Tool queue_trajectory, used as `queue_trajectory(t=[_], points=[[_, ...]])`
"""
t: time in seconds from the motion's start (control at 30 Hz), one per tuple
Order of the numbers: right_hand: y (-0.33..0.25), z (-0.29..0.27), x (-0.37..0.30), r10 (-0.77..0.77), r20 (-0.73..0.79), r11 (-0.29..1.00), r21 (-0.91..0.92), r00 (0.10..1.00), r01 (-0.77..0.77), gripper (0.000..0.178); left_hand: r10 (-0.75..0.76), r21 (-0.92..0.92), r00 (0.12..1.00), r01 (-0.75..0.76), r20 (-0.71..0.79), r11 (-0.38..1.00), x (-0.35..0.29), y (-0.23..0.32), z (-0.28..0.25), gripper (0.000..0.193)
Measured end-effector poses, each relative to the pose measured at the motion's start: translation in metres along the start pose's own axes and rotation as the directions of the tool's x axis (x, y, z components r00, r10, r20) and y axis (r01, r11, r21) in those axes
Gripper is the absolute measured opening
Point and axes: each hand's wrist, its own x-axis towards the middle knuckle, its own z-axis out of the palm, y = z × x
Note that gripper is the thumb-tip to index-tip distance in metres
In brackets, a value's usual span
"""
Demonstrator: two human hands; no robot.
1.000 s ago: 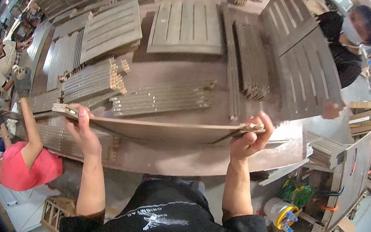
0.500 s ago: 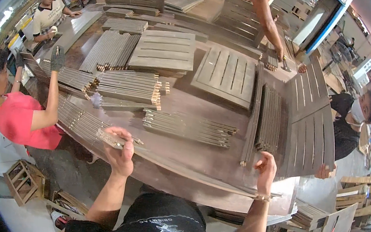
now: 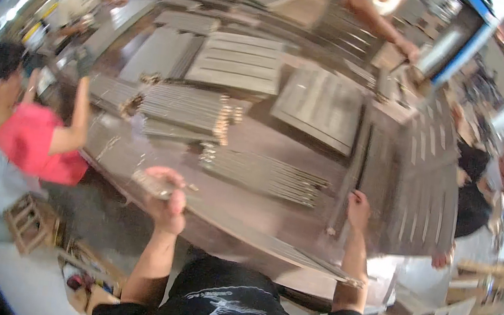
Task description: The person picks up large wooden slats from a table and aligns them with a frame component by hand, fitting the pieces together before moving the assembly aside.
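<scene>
My left hand (image 3: 166,200) is over the near edge of the table, palm up and fingers curled round a small pale, speckled handful (image 3: 152,183); blur hides what kind of pieces they are. My right hand (image 3: 358,211) reaches to the right side of the table, fingertips pinched together beside a long dark slat (image 3: 359,166). Whether anything small is in that pinch cannot be made out. Between the hands lies a row of grey-brown slats (image 3: 262,173). A larger stack of slats (image 3: 184,109) with pale ends sits behind it.
Slotted panels (image 3: 320,106) lie farther back on the table (image 3: 255,135). At the right, a person (image 3: 472,195) holds a tall slotted panel (image 3: 426,182). A person in pink (image 3: 42,141) works at the left; others stand at the far side. Wooden frames (image 3: 30,223) rest on the floor.
My right hand has moved forward and its fingers have drawn together. My left hand stays curled at nearly the same place. The whole view has shifted and blurred.
</scene>
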Motion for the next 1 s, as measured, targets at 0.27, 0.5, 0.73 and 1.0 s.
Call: queue_trajectory(t=[0.27, 0.5, 0.73, 1.0], points=[[-0.04, -0.072, 0.011, -0.177, 0.071, 0.979, 0.111, 0.982, 0.169, 0.034, 0.025, -0.01, 1.0, -0.025, 0.019, 1.0, 0.003, 0.005, 0.002, 0.042], [-0.206, -0.165, -0.023, -0.415, 0.097, 0.905, -0.055, 0.905, 0.421, 0.028, 0.043, 0.048, 0.995, -0.048, 0.089, 0.998, 0.015, -0.004, 0.003, 0.047], [-0.337, -0.2, -0.08, -0.735, 0.161, 0.641, -0.152, 0.659, 0.752, 0.035, -0.035, 0.04, 0.997, 0.033, 0.065, 0.999, 0.016, -0.016, 0.0, 0.038], [-0.329, -0.205, -0.075, -0.694, 0.145, 0.684, -0.174, 0.705, 0.709, 0.032, 0.099, 0.063, 0.985, -0.108, 0.139, 0.992, 0.012, -0.009, -0.009, 0.033]])
